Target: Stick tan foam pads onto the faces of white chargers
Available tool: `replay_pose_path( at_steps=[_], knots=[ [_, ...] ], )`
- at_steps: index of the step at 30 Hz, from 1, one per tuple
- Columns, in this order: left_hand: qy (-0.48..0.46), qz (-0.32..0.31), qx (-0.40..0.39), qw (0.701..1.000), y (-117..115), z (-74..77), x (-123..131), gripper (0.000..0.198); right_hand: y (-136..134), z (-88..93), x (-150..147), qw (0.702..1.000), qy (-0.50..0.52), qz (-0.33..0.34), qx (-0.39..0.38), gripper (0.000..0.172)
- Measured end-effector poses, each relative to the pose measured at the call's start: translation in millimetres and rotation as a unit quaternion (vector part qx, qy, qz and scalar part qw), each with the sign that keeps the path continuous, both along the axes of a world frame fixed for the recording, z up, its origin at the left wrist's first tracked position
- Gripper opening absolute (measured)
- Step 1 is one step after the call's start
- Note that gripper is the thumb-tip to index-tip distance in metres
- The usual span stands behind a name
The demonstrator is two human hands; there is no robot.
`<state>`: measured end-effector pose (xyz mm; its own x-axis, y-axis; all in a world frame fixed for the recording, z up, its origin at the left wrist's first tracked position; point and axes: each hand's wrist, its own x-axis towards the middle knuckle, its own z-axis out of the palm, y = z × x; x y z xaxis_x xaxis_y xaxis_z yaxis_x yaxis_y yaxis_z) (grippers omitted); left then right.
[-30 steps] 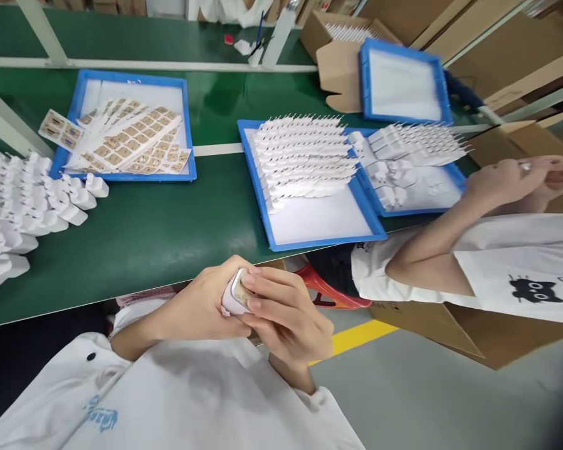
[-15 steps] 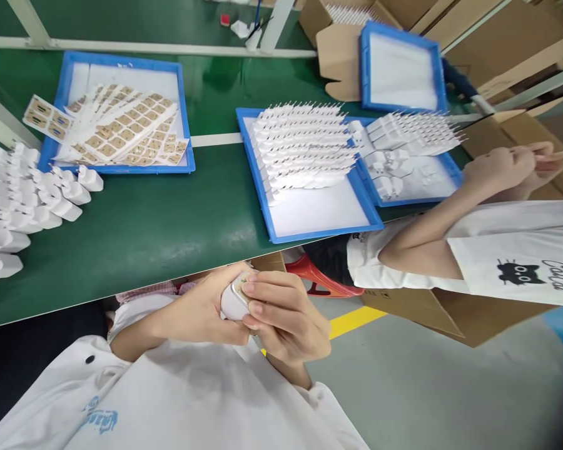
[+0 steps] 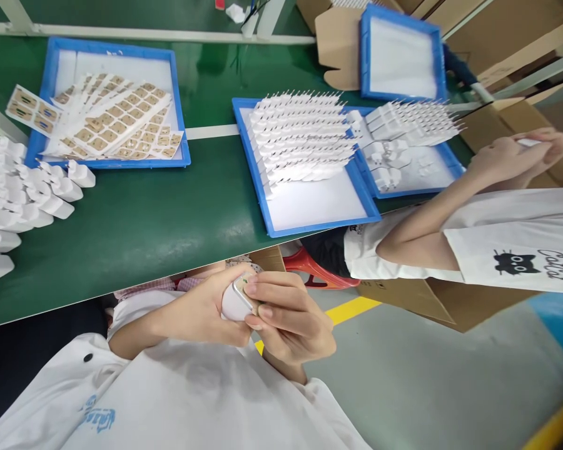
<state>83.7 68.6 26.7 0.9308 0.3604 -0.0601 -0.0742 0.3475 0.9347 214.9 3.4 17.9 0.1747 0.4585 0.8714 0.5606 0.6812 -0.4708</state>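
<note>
My left hand (image 3: 197, 309) is wrapped round a white plug adapter (image 3: 236, 302) with rounded edges, holding it above my lap, just off the table's front edge. On the adapter's upper face lies a tan label (image 3: 244, 282) with a small green mark. The fingers of my right hand (image 3: 293, 315) are closed against that face and the adapter's right side, covering part of the label. Behind and to the left, sheets of tan labels (image 3: 122, 119) are fanned out in a blue tray (image 3: 182, 140).
Rows of white adapters (image 3: 23, 194) stand on the green table (image 3: 169, 206) at the left. More, pins up, fill a blue tray (image 3: 304, 230) and another beside it. At right a co-worker's hands (image 3: 511, 156) hold something white. A red stool (image 3: 316, 275) stands below.
My right hand has shifted slightly to the right on the adapter, while my left hand keeps its hold. The view has tilted a little. The co-worker's hands have come closer together.
</note>
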Motion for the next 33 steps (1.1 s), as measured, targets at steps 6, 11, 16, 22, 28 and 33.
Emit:
replay_pose_path(
  at_steps=[6,11,16,22,28,33],
  knots=[
    [0.042,0.015,0.053,0.998,5,16.6,-4,0.027,-4,18.1,12,0.997,-0.057,0.013,-0.054,0.002],
    [0.091,0.025,0.058,0.994,8,22.2,-11,0.030,-6,32.0,20,0.989,-0.093,0.037,-0.110,0.011],
    [0.103,0.013,0.054,0.993,9,21.3,-14,0.034,-10,34.9,17,0.982,-0.033,0.042,-0.180,0.010],
    [0.106,0.003,0.076,0.991,9,19.2,-14,0.034,-14,44.9,19,0.964,-0.023,0.052,-0.259,0.011],
    [0.091,0.001,0.083,0.992,9,15.7,-14,0.031,-13,51.8,20,0.953,-0.045,0.063,-0.293,0.017],
    [0.086,0.005,0.082,0.993,8,19.7,-13,0.028,-12,54.9,22,0.946,-0.051,0.075,-0.311,0.020]
  ],
)
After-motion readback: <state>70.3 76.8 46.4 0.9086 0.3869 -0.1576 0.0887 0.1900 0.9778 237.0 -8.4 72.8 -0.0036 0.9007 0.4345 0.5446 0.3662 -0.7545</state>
